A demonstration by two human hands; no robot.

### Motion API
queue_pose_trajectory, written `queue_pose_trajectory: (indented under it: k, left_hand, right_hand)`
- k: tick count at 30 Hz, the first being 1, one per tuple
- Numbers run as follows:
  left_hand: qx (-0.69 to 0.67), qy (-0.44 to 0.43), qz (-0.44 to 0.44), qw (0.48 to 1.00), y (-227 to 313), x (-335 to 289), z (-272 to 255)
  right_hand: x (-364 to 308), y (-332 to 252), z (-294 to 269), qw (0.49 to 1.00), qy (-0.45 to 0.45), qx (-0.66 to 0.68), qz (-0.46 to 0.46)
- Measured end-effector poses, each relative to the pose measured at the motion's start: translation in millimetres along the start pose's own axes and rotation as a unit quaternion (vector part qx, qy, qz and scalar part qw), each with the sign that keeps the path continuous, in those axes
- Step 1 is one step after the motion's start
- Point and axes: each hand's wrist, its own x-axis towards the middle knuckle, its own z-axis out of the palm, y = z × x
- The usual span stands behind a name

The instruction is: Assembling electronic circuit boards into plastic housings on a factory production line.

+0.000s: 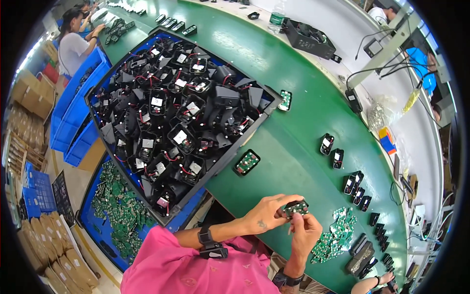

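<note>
Close in front of me I hold a small black plastic housing with a green circuit board (296,208) between both hands. My left hand (267,214) grips its far side, fingers wrapped round the black edge. The fingertips of my right hand (304,231) are pinched against the near side of the board. Beyond my hands a black housing with a board in it (246,162) lies alone on the green table (289,176). Right of my right hand spreads a pile of loose green circuit boards (338,232).
A large black tray (235,147) heaped with black housings and red wires stands left. Below it, a blue-lined tray (105,240) holds many boards. Housings (353,183) line the right side. A water bottle (276,17) stands far back. A co-worker's hand (387,278) shows lower right.
</note>
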Motion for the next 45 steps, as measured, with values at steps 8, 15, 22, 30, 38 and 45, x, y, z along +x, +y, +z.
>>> queue_pose_trajectory:
  k: [8,15,22,30,38,45]
  left_hand:
    - [0.049,0.055,0.038,0.997,-7,-3,-14]
    - [0.088,0.078,0.082,0.990,14,-5,1]
    - [0.097,0.007,0.061,0.993,21,-6,-5]
    - [-0.055,-0.046,-0.109,0.992,23,-11,-7]
    - [-0.076,-0.068,-0.115,0.988,15,-6,-2]
    - [-0.016,-0.034,-0.090,0.995,15,5,9]
  right_hand:
    - [9,-19,-10,0.984,-0.140,-0.102,0.033]
    - [4,-26,-6,0.989,-0.037,-0.140,0.021]
    - [0,-23,-3,0.988,0.005,-0.157,-0.012]
    - [-17,-6,1,0.966,0.053,-0.254,-0.024]
    - [-21,-11,7,0.992,0.014,-0.120,-0.030]
    - [-5,9,4,0.981,0.035,-0.159,-0.102]
